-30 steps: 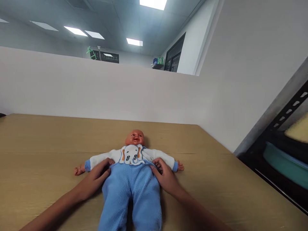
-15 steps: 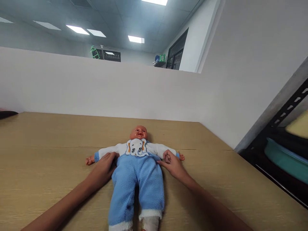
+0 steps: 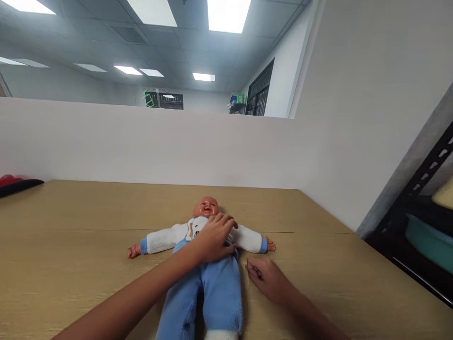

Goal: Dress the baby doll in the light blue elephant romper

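Note:
A baby doll (image 3: 221, 285) in a white top and blue fleece trousers lies on its back, arms spread, its head toward the wall. An elephant patch (image 3: 194, 228) on its chest is partly covered by my left hand (image 3: 216, 238). That hand reaches across the chest, fingers extended toward the doll's arm on the right, thumb apart from them. My right hand (image 3: 267, 278) is closed beside the doll's waist, just over the tabletop or resting on it, with nothing visible in its curled fingers.
The wooden table (image 3: 88, 208) meets a low white partition (image 3: 159, 146) at its far edge. A black and red object (image 3: 17, 185) is at the far left. On the right, a black rack (image 3: 399, 222) holds a teal bin (image 3: 428, 243).
My left hand has moved from the doll's left-seen side up and across its chest. My right hand has pulled away from the waist, downward and right, and curled. The camera has tilted upward.

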A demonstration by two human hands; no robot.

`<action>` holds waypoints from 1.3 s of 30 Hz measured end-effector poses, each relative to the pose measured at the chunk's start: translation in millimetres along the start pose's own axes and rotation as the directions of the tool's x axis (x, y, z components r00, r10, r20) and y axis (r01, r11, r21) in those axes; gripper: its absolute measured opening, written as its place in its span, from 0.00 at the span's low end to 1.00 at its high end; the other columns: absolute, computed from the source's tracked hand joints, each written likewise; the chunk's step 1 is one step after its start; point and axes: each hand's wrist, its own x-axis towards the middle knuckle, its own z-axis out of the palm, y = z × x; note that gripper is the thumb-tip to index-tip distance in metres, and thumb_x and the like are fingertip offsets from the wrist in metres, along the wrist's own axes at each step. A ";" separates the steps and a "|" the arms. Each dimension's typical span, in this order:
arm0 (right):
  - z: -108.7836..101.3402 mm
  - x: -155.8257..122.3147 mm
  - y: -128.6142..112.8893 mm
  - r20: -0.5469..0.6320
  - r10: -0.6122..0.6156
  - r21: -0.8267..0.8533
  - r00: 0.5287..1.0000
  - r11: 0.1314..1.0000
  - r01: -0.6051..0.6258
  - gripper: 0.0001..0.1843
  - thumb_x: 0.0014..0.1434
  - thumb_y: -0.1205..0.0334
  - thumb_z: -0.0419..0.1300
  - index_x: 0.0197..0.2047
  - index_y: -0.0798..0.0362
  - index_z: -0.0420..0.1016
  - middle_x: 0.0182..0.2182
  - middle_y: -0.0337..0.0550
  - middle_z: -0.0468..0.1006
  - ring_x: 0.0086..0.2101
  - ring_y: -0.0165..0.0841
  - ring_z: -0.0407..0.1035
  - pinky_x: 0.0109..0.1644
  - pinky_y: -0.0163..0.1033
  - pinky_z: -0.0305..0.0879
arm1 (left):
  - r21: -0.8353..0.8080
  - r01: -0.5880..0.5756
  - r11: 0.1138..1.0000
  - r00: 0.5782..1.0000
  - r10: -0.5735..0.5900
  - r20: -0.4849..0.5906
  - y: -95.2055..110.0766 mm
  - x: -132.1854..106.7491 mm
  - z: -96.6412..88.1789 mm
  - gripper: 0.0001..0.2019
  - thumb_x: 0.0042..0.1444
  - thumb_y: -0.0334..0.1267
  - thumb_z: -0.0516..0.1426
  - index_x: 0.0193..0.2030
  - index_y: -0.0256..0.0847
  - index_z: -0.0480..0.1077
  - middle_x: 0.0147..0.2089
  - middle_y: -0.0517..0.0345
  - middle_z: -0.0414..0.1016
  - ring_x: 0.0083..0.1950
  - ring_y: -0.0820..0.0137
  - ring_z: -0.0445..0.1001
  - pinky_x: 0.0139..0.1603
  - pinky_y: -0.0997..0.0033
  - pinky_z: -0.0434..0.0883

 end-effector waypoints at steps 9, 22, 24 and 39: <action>0.3 -4.1 -0.9 -0.023 -0.033 -0.022 0.999 0.999 0.032 0.11 0.61 0.72 0.54 0.30 0.49 0.61 0.25 0.33 0.64 0.27 0.31 0.56 0.33 0.39 0.45 | 0.117 -0.005 0.993 0.982 -0.017 0.187 1.3 68.6 48.9 0.20 0.54 0.38 0.71 0.50 0.36 0.73 0.53 0.35 0.78 0.54 0.42 0.77 0.53 0.45 0.75; -4.4 -4.8 -6.4 -0.018 -0.002 0.015 1.000 1.000 0.002 0.12 0.56 0.75 0.55 0.29 0.49 0.59 0.24 0.32 0.65 0.27 0.30 0.56 0.32 0.37 0.46 | -0.554 0.058 0.831 0.958 -0.202 -0.203 -8.5 44.5 -27.9 0.19 0.70 0.51 0.54 0.60 0.42 0.66 0.52 0.51 0.78 0.53 0.55 0.76 0.55 0.58 0.73; -5.6 -4.7 -7.6 -0.020 -0.010 0.021 1.000 1.000 0.011 0.12 0.57 0.75 0.55 0.29 0.49 0.60 0.25 0.32 0.66 0.27 0.30 0.57 0.33 0.37 0.47 | -0.767 0.031 0.640 0.955 -0.246 -0.166 -10.6 37.8 -34.4 0.23 0.67 0.52 0.58 0.64 0.44 0.66 0.56 0.53 0.78 0.56 0.56 0.76 0.55 0.61 0.73; 5.4 41.1 -90.4 -0.254 0.143 0.571 0.956 0.820 0.029 0.20 0.67 0.53 0.65 0.59 0.45 0.70 0.52 0.45 0.75 0.49 0.40 0.71 0.58 0.49 0.68 | -0.996 -0.074 -0.048 0.847 -0.531 -0.038 -42.5 23.0 -39.4 0.29 0.45 0.53 0.77 0.46 0.41 0.72 0.36 0.59 0.81 0.34 0.65 0.79 0.38 0.68 0.78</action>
